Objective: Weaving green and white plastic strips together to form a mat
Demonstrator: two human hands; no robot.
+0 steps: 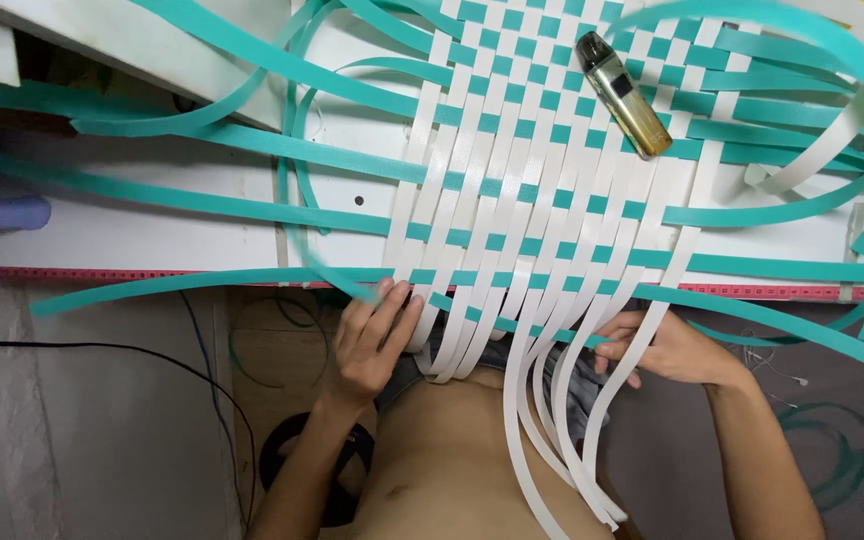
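White tabletop (152,225), flat, with a red measuring strip (102,272) along its near edge. Grey floor (82,440) beneath, crossed by thin black cable (72,347). Brown board (272,350) under the edge. Even, bright light.
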